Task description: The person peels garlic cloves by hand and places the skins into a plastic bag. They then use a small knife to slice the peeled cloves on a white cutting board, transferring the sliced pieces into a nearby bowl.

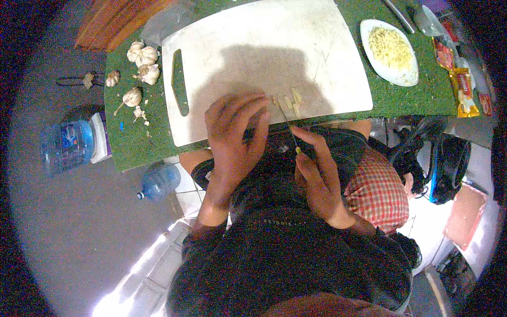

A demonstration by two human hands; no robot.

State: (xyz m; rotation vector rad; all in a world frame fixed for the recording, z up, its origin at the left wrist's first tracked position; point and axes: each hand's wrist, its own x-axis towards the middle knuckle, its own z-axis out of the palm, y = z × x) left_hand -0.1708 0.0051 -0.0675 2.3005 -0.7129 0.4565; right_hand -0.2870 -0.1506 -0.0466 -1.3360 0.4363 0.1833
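Observation:
A white plastic cutting board point(253, 51) lies before me on a green turf-like mat. My right hand point(317, 170) holds a knife point(288, 123) by its yellowish handle, the index finger along the back, and the thin blade reaches over the board's near edge. By the blade lie several pale garlic pieces point(293, 102). My left hand point(239, 126) is over the near edge to the left of them, fingers bent; whether it pinches a piece cannot be told. Whole garlic bulbs point(145, 56) sit left of the board. A white plate point(412, 77) with chopped garlic stands to its right.
Garlic skins point(139, 113) are scattered on the green mat point(154, 138). Right of the plate lie snack packets point(461, 89) and a clear cup point(429, 21). Large water bottles point(71, 142) are beyond the left edge. A red checked cushion point(378, 190) is beside me.

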